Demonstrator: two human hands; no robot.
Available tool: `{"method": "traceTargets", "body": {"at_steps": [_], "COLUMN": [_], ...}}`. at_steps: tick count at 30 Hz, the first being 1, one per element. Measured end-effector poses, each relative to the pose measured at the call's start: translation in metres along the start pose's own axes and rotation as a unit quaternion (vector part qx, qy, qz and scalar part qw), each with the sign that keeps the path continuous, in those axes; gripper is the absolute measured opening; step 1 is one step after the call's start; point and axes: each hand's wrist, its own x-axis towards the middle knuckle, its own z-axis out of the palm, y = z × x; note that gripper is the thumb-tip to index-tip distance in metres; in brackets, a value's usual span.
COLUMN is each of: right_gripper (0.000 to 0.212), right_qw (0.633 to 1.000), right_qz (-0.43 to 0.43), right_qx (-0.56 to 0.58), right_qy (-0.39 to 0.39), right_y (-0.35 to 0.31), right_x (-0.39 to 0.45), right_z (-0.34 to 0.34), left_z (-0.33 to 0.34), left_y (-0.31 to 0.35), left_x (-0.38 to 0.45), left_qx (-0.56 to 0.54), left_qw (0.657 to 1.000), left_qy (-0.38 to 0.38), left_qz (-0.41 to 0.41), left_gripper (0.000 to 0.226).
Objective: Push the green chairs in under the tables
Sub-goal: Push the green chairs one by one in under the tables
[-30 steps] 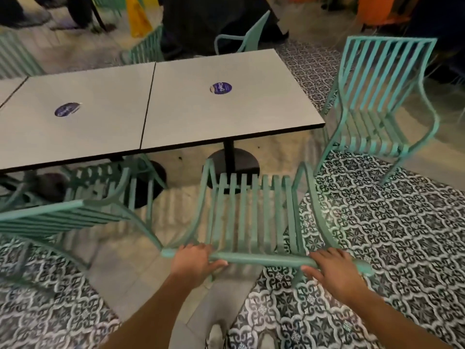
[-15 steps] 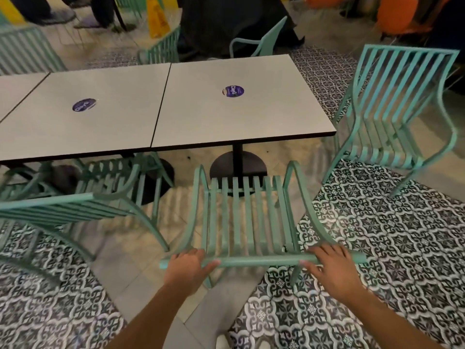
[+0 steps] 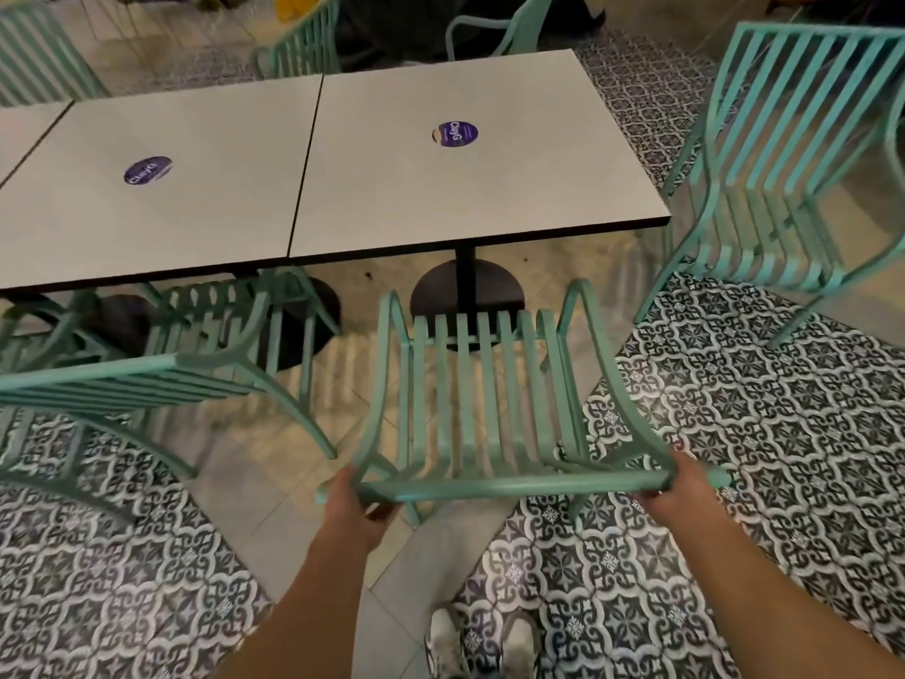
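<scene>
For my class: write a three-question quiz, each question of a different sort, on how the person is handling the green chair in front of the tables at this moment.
1. True or false: both hands hold the top rail of the held chair.
2. Multiple choice: the chair standing to the right is
A) tucked fully under a table
B) standing out on the floor beside the table's end
C) lying on its side
3. Fill in: the front of the held chair's seat points toward the black round ____ of the right table.

Key
1. True: the left hand and the right hand each have a grip on the rail's ends.
2. B
3. base
</scene>
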Motion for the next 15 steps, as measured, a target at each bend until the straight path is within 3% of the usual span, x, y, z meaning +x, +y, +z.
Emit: {"method": "traceTargets", "body": {"at_steps": [7, 15], "right_gripper": [0.041, 0.011], "right_qw": [0.999, 0.998], "right_qz": [-0.019, -0.025], "right_qx": [-0.029, -0.054], "right_qy": [0.021, -0.021], "right_y": [-0.005, -0.022], "right_x": [0.014, 0.025], "right_z": [0.014, 0.050], "left_z": [0.018, 0.046], "left_y": [0.004, 0.024], "left_x": [-0.004, 0.011], "left_qx": [-0.021, 0.019], "left_qw": [0.999, 1.000], "left_qy": [0.037, 0.016], "left_qz": [0.003, 0.008], "left_gripper": [0.029, 0.030]}}
